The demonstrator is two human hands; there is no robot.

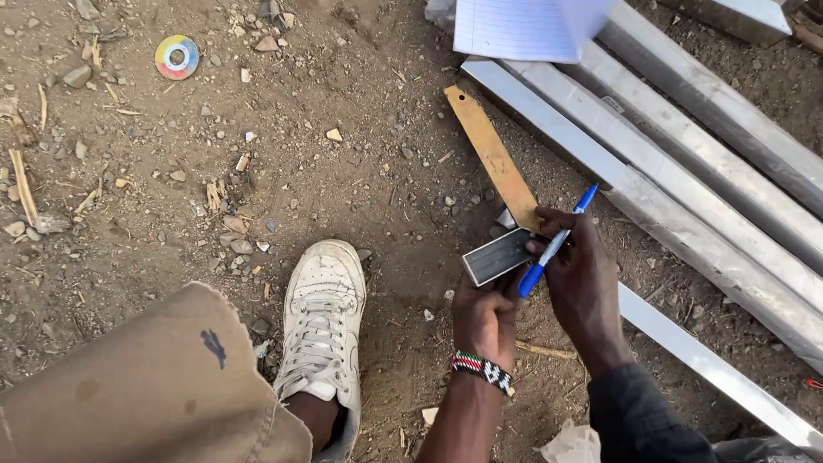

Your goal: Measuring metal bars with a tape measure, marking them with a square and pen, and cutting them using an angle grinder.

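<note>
My left hand (485,315) holds the near end of a short grey metal channel piece (497,256) from below; a beaded band sits on that wrist. My right hand (583,274) grips a blue pen (555,243) and presses its fingers on the lower end of a rusty orange try square blade (492,155). The blade lies across the dirt, pointing up and left, and its lower end meets the metal piece. The pen's tip points down and left beside the piece.
Several long silver metal bars (686,163) lie diagonally on the right. A lined sheet of paper (514,27) rests on their top end. My white shoe (321,321) and tan trouser leg (146,386) are at lower left. A worn cutting disc (177,57) lies at upper left on stony dirt.
</note>
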